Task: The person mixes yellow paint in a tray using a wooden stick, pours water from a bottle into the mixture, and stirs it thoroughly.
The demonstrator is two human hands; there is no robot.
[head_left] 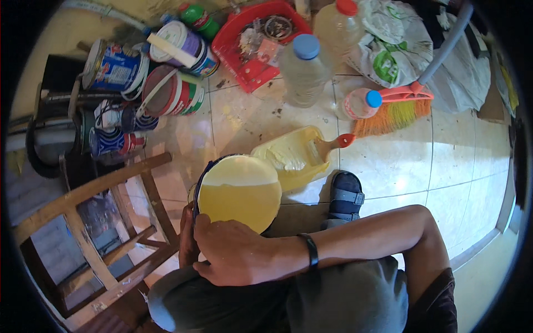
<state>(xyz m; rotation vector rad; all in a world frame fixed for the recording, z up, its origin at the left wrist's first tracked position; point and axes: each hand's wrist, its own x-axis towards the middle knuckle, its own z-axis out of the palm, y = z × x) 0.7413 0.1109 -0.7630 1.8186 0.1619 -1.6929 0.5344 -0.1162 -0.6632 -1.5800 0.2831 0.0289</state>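
Observation:
Above my knees a paint bucket (196, 204) stands tipped toward me, with pale yellow paint (236, 205) inside and a dark rim. My right hand (233, 252), a black band on its wrist, is closed on the bucket's near left rim. Beside it, my left hand (187, 236) grips the bucket's left side; its fingers are partly hidden. Just beyond the bucket lies a paint tray (264, 149) smeared with yellow paint. A paintbrush (333, 143) with an orange-tipped handle rests across the tray's right end.
A wooden chair (83, 236) is close on the left. Several paint cans, including a blue one (114, 66), stand at the far left. Farther off are a red dustpan (222, 47) with debris, a large bottle (304, 72), a small bottle (355, 105), an orange broom (394, 114) and plastic bags (394, 47).

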